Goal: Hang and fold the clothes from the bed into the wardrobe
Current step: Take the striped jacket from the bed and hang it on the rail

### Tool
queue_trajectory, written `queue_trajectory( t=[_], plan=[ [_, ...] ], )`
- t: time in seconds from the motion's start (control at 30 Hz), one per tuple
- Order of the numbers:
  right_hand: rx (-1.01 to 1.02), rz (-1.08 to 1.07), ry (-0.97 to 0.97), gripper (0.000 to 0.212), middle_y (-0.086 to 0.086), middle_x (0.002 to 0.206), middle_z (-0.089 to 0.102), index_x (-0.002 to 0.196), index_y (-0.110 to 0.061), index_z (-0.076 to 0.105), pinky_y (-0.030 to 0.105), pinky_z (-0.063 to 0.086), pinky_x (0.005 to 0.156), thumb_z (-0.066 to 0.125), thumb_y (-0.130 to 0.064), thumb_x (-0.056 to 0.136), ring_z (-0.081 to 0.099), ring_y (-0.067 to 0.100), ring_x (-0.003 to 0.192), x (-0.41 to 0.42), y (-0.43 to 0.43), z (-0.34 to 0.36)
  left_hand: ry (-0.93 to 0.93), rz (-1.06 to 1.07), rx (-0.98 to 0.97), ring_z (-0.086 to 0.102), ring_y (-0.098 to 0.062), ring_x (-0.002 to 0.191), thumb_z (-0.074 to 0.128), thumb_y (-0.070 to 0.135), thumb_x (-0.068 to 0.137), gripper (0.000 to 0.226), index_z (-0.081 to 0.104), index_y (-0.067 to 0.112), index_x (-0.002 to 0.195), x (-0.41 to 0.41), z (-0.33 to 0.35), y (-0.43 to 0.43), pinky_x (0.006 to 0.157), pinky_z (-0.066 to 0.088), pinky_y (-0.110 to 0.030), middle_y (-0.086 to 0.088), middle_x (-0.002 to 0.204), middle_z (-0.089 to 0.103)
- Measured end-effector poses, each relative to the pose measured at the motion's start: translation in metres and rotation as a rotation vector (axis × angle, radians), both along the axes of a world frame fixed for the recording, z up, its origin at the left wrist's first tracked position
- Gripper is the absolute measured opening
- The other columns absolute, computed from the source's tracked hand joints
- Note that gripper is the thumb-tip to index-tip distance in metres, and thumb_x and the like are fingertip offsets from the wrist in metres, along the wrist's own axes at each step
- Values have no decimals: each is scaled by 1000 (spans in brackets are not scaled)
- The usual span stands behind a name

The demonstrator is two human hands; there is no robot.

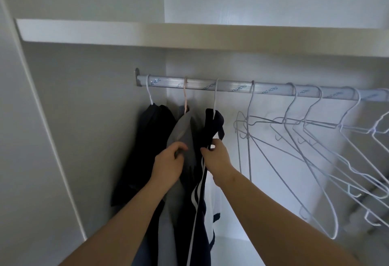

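Inside the wardrobe (84, 118), a metal rail (231, 88) runs below a white shelf (147, 34). Three garments hang at the rail's left end, close together. Nearest the side wall is a black garment (145, 139) on a white hanger. Beside it a grey garment (183, 127) hangs from a pink hanger (185, 95). Next comes a navy garment (202, 192) with white stripes down its side, on another white hanger whose hook sits over the rail.

Both of the person's bare arms reach up from the bottom of the view. The left hand (168, 165) has its fingers curled into the front edge of the grey garment, gripping the cloth a little below its collar. The right hand (216, 157) is just beside it, with thumb and fingers pinching the navy garment at its shoulder, close under the hanger. The two hands are near each other but do not touch.

To the right along the rail hang several empty wire hangers (315, 139), white and tilted at different angles, some overlapping one another. A patch of white cloth with a dark band shows low down behind the navy garment; what it belongs to cannot be told.
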State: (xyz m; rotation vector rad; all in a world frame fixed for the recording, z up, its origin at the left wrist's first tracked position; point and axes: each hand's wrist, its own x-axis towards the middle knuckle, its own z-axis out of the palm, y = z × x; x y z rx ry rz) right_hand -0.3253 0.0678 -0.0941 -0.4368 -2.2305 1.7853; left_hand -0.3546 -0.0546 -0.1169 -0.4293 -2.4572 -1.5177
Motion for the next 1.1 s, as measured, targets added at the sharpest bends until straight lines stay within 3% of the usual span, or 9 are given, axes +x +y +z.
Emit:
queue_trajectory(
  t=[0.1,0.23,0.33,0.4,0.53,0.63,0.77,0.87,1.1],
  plan=[
    [-1,21,-9,35,5,93,60,128,-13,44,32,55,77,48,-14,94,62,24,87,11,0,-7,-28,-30,17,54,-2,81,46,9,92,25,63,25,103,8,-4,0,70,39,-10,11,90,58],
    [-26,26,-19,39,-2,85,59,128,-14,45,29,54,75,55,-16,91,62,17,80,32,2,-16,-64,-10,47,51,2,73,47,12,92,29,52,36,107,26,-6,0,57,39,-4,16,84,54],
    [-51,38,-54,43,6,102,61,131,-13,43,37,53,88,57,-20,91,62,23,93,54,4,-22,-88,20,40,51,-3,75,49,13,91,35,47,31,121,47,-11,0,61,40,-15,5,87,54],
    [-87,39,-78,42,9,110,61,130,-14,45,39,52,91,57,-22,91,61,25,100,75,5,-26,-87,54,25,47,-1,76,52,13,91,36,47,25,125,67,-15,0,60,35,-12,2,95,52],
    [-155,13,-110,31,8,105,59,122,-15,50,28,52,78,56,-18,91,58,21,90,125,5,-37,-133,91,43,47,-3,76,53,16,91,36,46,18,126,116,-26,-3,58,35,-9,0,102,52],
    [-191,-9,-166,17,1,85,55,109,-17,51,21,48,63,53,-16,93,54,15,75,187,6,-51,-242,68,100,51,-11,82,52,19,91,36,45,21,126,175,-42,-1,74,45,-24,0,105,55],
    [-212,-76,-256,6,0,77,53,93,-19,52,33,54,78,50,-13,93,51,12,67,268,12,-79,-397,16,107,56,-9,71,52,17,91,23,50,23,114,256,-71,12,59,44,-20,8,86,55],
    [-226,-126,-353,9,14,79,51,86,-10,53,41,50,91,48,-10,93,51,17,71,328,12,-104,-555,-33,101,56,-8,68,49,14,92,15,53,22,103,318,-93,19,44,42,-12,5,84,57],
    [-303,-306,-407,8,5,86,57,88,-14,54,22,44,60,48,-13,93,54,18,75,456,10,-149,-766,-187,-1,57,-8,68,49,14,92,11,55,23,94,423,-134,29,57,45,-19,2,89,59]
  ],
)
